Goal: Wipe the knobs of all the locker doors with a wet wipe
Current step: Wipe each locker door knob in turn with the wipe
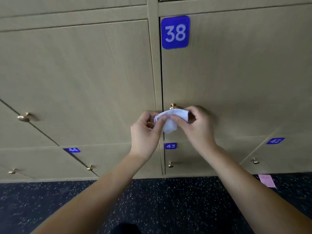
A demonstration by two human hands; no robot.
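Both the left hand (pixel 146 130) and the right hand (pixel 197 126) pinch the white wet wipe (pixel 170 120), just below the gold knob (pixel 173 106) of locker door 38 (pixel 236 73).

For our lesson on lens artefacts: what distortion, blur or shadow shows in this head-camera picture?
Head view: wide-angle bending slants the beige wooden locker doors at the edges; the blue number label 38 looks slightly soft; the right hand casts a faint shadow on its door; lighting is even, without glare.
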